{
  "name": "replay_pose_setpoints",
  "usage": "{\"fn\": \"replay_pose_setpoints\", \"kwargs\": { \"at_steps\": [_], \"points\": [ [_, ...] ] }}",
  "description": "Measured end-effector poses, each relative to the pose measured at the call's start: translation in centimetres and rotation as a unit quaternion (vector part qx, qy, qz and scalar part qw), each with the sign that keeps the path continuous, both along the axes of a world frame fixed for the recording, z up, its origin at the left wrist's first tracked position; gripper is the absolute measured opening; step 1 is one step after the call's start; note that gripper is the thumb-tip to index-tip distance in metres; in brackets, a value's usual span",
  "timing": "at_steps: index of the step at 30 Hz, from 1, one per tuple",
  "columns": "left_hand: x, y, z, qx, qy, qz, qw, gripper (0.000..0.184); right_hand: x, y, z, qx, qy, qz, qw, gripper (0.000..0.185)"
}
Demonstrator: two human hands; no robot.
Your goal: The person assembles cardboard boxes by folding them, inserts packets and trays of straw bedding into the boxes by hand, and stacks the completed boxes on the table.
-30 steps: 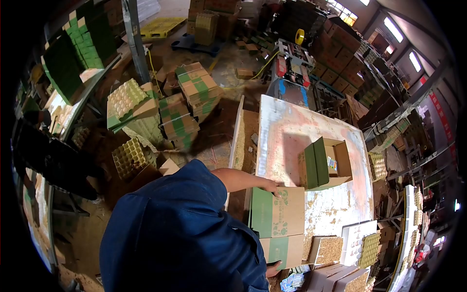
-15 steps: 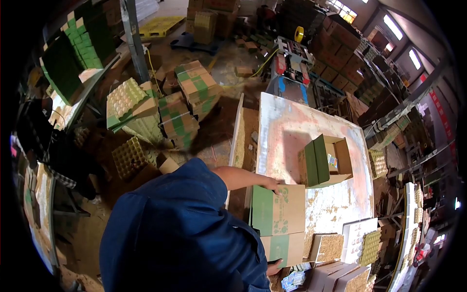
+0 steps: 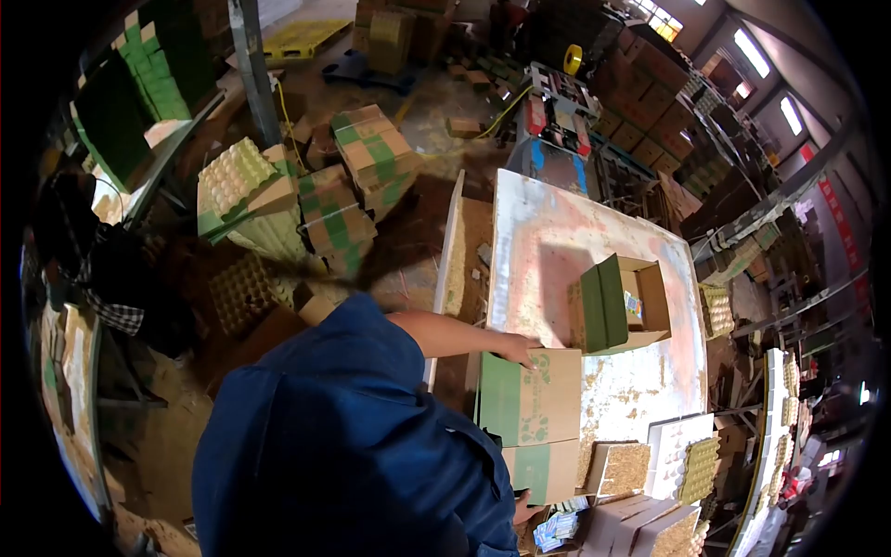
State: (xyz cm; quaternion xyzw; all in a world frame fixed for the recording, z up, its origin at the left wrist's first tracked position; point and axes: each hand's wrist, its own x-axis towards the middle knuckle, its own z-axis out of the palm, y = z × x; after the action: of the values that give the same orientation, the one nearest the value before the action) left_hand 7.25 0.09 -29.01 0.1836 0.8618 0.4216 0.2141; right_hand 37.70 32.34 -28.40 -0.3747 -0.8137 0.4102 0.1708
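A closed cardboard box (image 3: 554,395) with green panels and printed patterns lies at the near edge of the work table, its top flaps meeting in a seam. My left hand (image 3: 516,348) grips its upper-side edge, with the fingers bent over the top. At the opposite end, my right hand (image 3: 525,508) holds the lower edge; part of that hand is hidden by the box and my sleeve. Further across the table stands a second box (image 3: 605,306), open, with green flaps raised and small printed cards inside.
Packs of printed cards (image 3: 555,531) lie below the closed box. Beside them are cartons (image 3: 640,524), egg trays (image 3: 701,469) and a brown block (image 3: 620,467). Stacked boxes (image 3: 339,218) and eggs on a tray (image 3: 237,176) stand behind. Another person (image 3: 102,251) is at the left.
The view has shifted slightly. Both hands stay on the closed box, which has hardly moved on the table.
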Motion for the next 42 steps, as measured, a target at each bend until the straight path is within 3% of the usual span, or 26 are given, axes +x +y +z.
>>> {"fn": "replay_pose_setpoints", "kwargs": {
  "at_steps": [2,5,6,7,10,12,13,15,16,19,20,27,35,37,42],
  "points": [
    [0.2,-0.5,1.6,0.015,-0.012,-0.012,1.0,0.089,-0.1,0.8,0.6,-0.069,-0.002,0.02,0.997,0.066],
    [1.4,-0.7,3.8,0.052,-0.016,-0.016,0.998,0.086,0.0,0.7,1.9,-0.027,0.007,-0.013,1.0,0.074],
    [1.9,-0.7,4.5,0.074,-0.006,-0.009,0.997,0.083,0.3,3.7,-1.2,-0.01,0.069,0.021,0.997,0.075],
    [2.5,-0.7,5.7,0.075,-0.006,-0.01,0.997,0.083,0.0,3.9,-0.6,-0.009,0.069,0.02,0.997,0.075],
    [3.6,-0.5,8.4,0.118,0.036,0.049,0.991,0.068,-0.5,2.8,5.6,-0.219,0.238,-0.062,0.944,0.067],
    [3.9,0.1,9.1,0.277,0.186,0.089,0.938,0.055,0.2,4.2,7.9,-0.091,0.214,-0.022,0.972,0.059],
    [4.2,-0.3,10.8,0.278,0.186,0.087,0.938,0.055,0.5,4.3,9.0,-0.091,0.239,-0.029,0.966,0.056],
    [4.2,-1.0,13.9,0.274,0.003,0.045,0.961,0.052,1.1,4.5,11.0,-0.109,0.289,-0.044,0.95,0.052],
    [4.3,-0.7,14.1,0.336,0.02,0.04,0.941,0.052,1.2,4.3,12.0,-0.115,0.309,-0.048,0.943,0.049],
    [4.8,-1.3,17.9,0.281,0.053,0.034,0.958,0.053,2.0,4.1,14.0,-0.131,0.354,-0.061,0.924,0.043],
    [4.5,-0.5,17.1,0.371,0.105,0.041,0.922,0.053,2.2,4.0,14.6,-0.133,0.365,-0.065,0.919,0.042],
    [4.8,-0.1,21.3,0.44,0.033,0.01,0.897,0.042,2.1,3.3,17.5,-0.16,0.417,-0.074,0.892,0.037],
    [4.5,-0.1,23.4,0.426,-0.011,0.021,0.905,0.024,3.0,7.4,15.4,-0.067,0.41,-0.085,0.905,0.035],
    [4.0,-0.3,23.3,0.381,0.038,-0.047,0.923,0.017,2.0,6.9,15.7,-0.05,0.402,-0.086,0.91,0.035],
    [2.5,-1.4,24.0,0.317,-0.003,-0.144,0.937,0.021,0.9,6.6,15.2,-0.001,0.37,-0.093,0.924,0.033]
  ]
}}
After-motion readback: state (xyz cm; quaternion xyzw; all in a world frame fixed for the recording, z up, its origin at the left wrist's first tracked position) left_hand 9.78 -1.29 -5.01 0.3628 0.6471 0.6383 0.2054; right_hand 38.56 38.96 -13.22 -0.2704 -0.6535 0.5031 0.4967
